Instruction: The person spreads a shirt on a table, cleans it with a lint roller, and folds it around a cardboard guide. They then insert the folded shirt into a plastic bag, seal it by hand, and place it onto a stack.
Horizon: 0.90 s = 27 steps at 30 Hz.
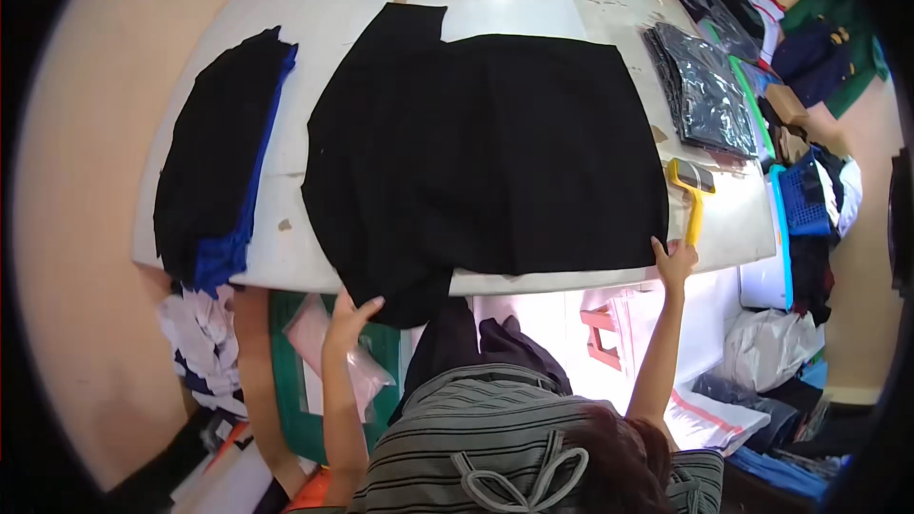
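Observation:
A wide black garment (486,152) lies spread on the white table, one end hanging over the front edge. My left hand (348,322) grips that overhanging end, the thumb on top and the other fingers hidden under the cloth. At the garment's lower right corner, my right hand (675,261) has its thumb against the cloth and its fingers closed at the edge. Just beyond that hand lies a yellow-handled lint roller (696,198). To the left, a stack of black cloth (214,143) rests over blue cloth (224,259).
Shiny plastic-wrapped dark packs (703,86) are piled on the right of the white table (286,228). A white sheet (519,11) lies behind the garment. Beyond the right edge stand a blue basket (807,195) and heaped clothes. Under the table is a red stool (602,335).

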Each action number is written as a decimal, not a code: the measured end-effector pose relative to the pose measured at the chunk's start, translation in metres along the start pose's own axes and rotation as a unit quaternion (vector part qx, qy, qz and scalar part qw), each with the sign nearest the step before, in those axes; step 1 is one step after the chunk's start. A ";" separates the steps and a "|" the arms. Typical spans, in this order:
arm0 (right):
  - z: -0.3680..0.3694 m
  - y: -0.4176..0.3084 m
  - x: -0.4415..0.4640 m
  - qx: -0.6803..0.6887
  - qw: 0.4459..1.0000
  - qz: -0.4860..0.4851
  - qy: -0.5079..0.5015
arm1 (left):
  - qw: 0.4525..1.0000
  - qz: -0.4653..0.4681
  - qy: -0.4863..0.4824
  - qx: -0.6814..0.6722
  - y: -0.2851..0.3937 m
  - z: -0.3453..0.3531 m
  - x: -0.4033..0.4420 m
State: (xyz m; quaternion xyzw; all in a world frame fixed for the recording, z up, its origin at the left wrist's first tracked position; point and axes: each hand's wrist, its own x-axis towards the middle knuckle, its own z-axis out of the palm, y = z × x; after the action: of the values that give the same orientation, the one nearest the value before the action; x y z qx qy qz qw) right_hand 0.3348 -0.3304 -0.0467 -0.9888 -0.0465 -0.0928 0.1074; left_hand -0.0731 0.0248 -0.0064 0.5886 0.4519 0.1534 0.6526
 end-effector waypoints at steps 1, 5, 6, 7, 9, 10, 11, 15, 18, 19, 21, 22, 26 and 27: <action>-0.001 0.002 0.004 0.024 0.999 -0.012 -0.025 | 0.992 -0.007 -0.038 -0.119 0.000 -0.005 0.001; 0.008 0.023 0.020 0.177 0.981 -0.073 -0.038 | 0.967 0.028 -0.056 -0.247 0.001 -0.044 -0.001; 0.004 0.023 0.021 0.226 0.970 -0.075 -0.053 | 0.974 0.022 -0.081 -0.212 -0.004 -0.058 0.002; 0.003 0.023 0.022 0.230 0.967 -0.085 -0.069 | 0.991 -0.003 -0.063 -0.118 -0.014 -0.074 0.009; -0.001 0.025 0.020 0.207 0.971 -0.109 -0.045 | 0.995 -0.059 0.022 0.077 -0.013 -0.083 0.011; -0.010 0.019 0.017 0.183 0.974 -0.130 -0.018 | 0.970 -0.021 0.122 0.211 -0.015 -0.085 0.013; -0.019 0.013 0.011 0.091 0.988 -0.121 0.017 | 0.915 0.017 0.219 0.339 -0.020 -0.087 0.018; -0.037 -0.021 -0.004 0.090 0.978 -0.185 0.028 | 0.864 0.264 0.249 0.349 0.028 -0.027 0.017; -0.013 -0.041 -0.008 0.169 0.933 -0.318 -0.015 | 0.837 0.264 0.187 0.442 0.025 0.018 0.052; -0.004 -0.045 -0.013 0.123 0.942 -0.311 -0.014 | 0.825 0.200 0.181 0.497 0.025 0.034 0.059; 0.003 -0.048 -0.014 0.096 0.954 -0.282 -0.023 | 0.781 0.158 0.167 0.581 0.010 0.043 0.078; -0.003 -0.049 -0.009 0.101 0.960 -0.256 -0.053 | 0.758 0.162 0.176 0.607 0.025 0.045 0.076; -0.027 -0.074 0.020 0.084 0.976 -0.170 -0.102 | 0.916 0.001 0.075 0.394 0.095 0.018 0.101; -0.020 -0.081 0.031 0.124 0.969 -0.198 -0.079 | 0.916 0.062 0.091 0.387 0.096 0.015 0.116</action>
State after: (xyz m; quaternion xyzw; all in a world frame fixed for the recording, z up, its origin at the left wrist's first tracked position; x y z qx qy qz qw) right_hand 0.3525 -0.2535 -0.0047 -0.9431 -0.2605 -0.0269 0.2048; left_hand 0.0337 0.1251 0.0320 0.8053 0.4957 0.0597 0.3195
